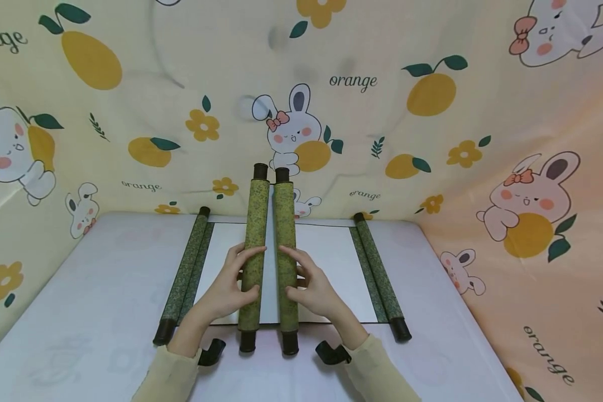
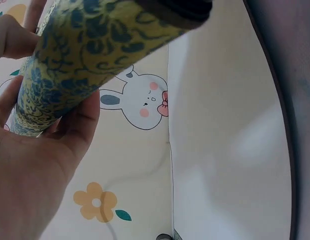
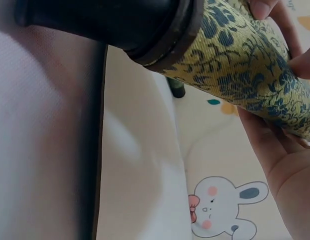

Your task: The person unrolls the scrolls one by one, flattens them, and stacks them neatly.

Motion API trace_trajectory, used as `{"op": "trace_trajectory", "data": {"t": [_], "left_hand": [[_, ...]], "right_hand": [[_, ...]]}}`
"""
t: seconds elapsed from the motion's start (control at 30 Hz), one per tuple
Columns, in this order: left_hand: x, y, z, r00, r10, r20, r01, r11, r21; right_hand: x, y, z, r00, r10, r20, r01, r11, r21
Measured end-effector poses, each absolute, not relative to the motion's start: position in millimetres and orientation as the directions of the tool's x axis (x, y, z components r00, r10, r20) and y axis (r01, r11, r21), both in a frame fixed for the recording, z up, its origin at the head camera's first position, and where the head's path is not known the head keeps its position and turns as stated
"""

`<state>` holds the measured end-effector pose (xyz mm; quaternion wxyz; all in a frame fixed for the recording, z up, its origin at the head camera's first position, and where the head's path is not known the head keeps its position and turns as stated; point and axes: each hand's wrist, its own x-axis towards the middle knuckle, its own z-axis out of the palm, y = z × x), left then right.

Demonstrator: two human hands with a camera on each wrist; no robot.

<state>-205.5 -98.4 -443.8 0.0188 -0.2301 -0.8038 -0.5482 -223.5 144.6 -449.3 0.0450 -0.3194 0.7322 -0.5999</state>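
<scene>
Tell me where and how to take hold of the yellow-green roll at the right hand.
Probably best around the middle of the right roll, coming from its right: it is long and round, and the left roll runs close along its left.

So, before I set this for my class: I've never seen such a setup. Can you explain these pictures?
There's no machine: a person works with two bare hands. The wide picture comes from a head-worn camera looking forward and down; the two close ones come from cameras on each wrist. On the white table surface lies a flat white sheet, between a long dark-green rod with black ends and a matching rod. Above it, the left hand holds a yellow-green patterned cylinder with black ends, the right hand a matching cylinder.
</scene>
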Motion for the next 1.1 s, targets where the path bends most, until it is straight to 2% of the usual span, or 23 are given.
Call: {"op": "trace_trajectory", "data": {"t": [0.47,0.73,0.9,1.1], "left_hand": [[-209.2,-95.1,-448.3,-0.908,0.318,0.274,0.366,0.283,0.886],[-208.9,-96.6,-447.1,-0.903,0.311,0.297,0.386,0.28,0.879],[-208.6,-99.2,-447.7,-0.908,0.306,0.287,0.373,0.275,0.886],[-209.2,-102.2,-447.5,-0.921,0.289,0.26,0.346,0.305,0.887]], "right_hand": [[-223.8,140.6,-451.5,-0.841,-0.472,0.264,-0.355,0.113,-0.928],[-226.4,143.9,-452.2,-0.854,-0.441,0.277,-0.37,0.139,-0.919],[-227.8,146.7,-450.9,-0.84,-0.451,0.301,-0.402,0.146,-0.904],[-229.3,148.9,-451.4,-0.818,-0.473,0.327,-0.413,0.087,-0.907]]}}
